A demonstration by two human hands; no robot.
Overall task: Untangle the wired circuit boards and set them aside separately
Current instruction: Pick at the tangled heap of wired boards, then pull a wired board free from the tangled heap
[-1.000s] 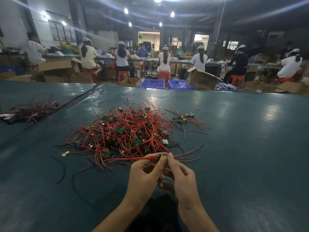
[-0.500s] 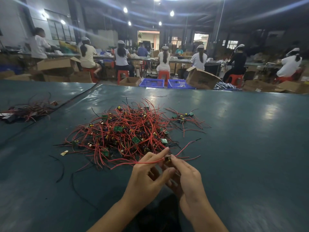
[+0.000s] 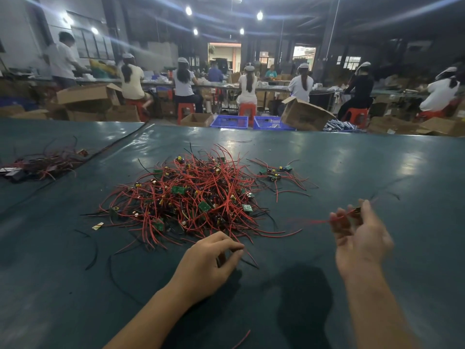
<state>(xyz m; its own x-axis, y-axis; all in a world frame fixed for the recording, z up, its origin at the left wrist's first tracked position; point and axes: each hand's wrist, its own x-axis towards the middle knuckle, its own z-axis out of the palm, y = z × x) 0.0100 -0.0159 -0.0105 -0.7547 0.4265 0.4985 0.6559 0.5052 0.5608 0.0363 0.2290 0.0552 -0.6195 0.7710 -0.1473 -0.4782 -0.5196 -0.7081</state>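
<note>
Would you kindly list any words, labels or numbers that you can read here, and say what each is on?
None can be read.
Tilted brown cardboard box: any print too blurred.
Small green circuit boards in the red-wire pile: markings too small.
Wired board in the right hand: motion-blurred.

Table: dark green glossy sheet (image 3: 352, 172), lamp glare on it, fills your view.
Centre: tangled pile of red-wired circuit boards (image 3: 191, 197), straight ahead of you.
Back right: small group of boards (image 3: 275, 172), just beside the pile, wires fanned to your right.
Far left: second wire bundle (image 3: 42, 163), well apart from the pile.
Left front: loose black wires (image 3: 93, 250), near the pile.
Scrap: small yellowish scrap (image 3: 97, 225), near pile's left edge.
Nearest you: stray red wire (image 3: 241, 338).
Diagonal: dark line (image 3: 118, 143), seam or cable, can't tell.
</note>
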